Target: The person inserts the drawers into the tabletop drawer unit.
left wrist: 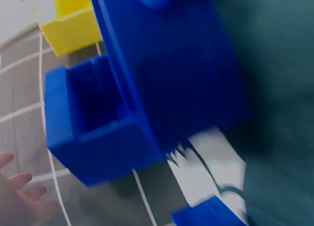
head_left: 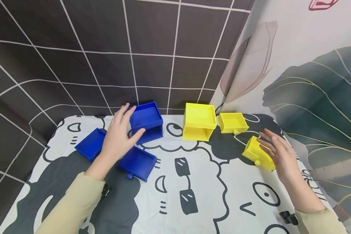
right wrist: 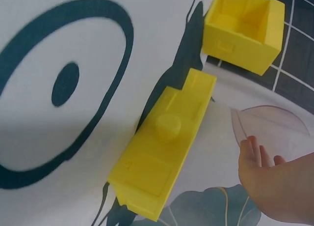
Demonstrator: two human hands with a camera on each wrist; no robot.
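My left hand [head_left: 118, 135] hovers by the left side of a blue box frame [head_left: 146, 117], fingers spread and nothing held. In the left wrist view its fingers [left wrist: 22, 184] show apart from the box. One blue drawer [head_left: 90, 144] lies left of the hand, partly behind it; another blue drawer [head_left: 140, 164] with a round knob lies below the box. My right hand [head_left: 282, 157] is held loosely beside a yellow drawer [head_left: 255, 151], gripping nothing. In the right wrist view that hand [right wrist: 274, 186] is apart from the drawer. A second yellow drawer [head_left: 233, 122] sits farther back.
A yellow box frame [head_left: 199, 118] with an open front stands right of the blue one. A cartoon-print cloth [head_left: 204, 185] covers the table. A dark gridded curtain [head_left: 105, 68] hangs behind, and a leaf-patterned one [head_left: 324, 97] hangs at the right.
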